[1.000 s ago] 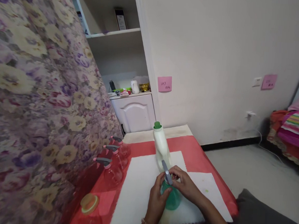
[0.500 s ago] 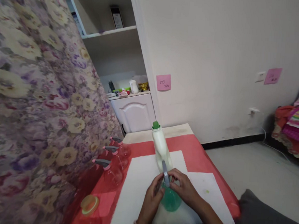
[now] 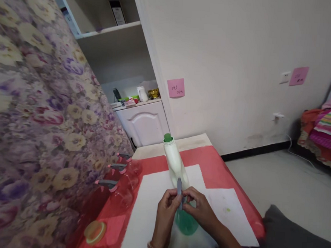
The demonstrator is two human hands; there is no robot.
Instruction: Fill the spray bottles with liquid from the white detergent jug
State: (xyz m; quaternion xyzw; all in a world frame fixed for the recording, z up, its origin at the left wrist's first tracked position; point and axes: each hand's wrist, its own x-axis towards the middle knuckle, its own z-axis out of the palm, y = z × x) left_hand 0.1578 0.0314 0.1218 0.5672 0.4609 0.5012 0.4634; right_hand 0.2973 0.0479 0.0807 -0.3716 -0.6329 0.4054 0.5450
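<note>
A spray bottle point(image 3: 187, 223) with green liquid stands on the white cloth in front of me. Its grey trigger head point(image 3: 179, 184) is at the neck, between my hands. With fingers bent in a pinch, my left hand point(image 3: 166, 211) grips the left side of the head. From the right, my right hand point(image 3: 202, 209) closes its thumb and fingers at the head's lower part; the exact contact is partly hidden. Just behind stands a tall pale-green jug point(image 3: 174, 158) with a green inner spout at its uncapped mouth.
Several clear spray bottles point(image 3: 122, 196) with grey-and-pink heads line the table's left side. A round amber-lidded jar point(image 3: 94, 232) sits nearer me. White cloth point(image 3: 145, 213) covers part of the red tabletop point(image 3: 208, 157). A floral curtain point(image 3: 53, 150) hangs at left; a dark cushion point(image 3: 288, 238) lies right.
The spray head has turned slightly between my hands, and my left fingers have closed further round it. The whole view has shifted a little.
</note>
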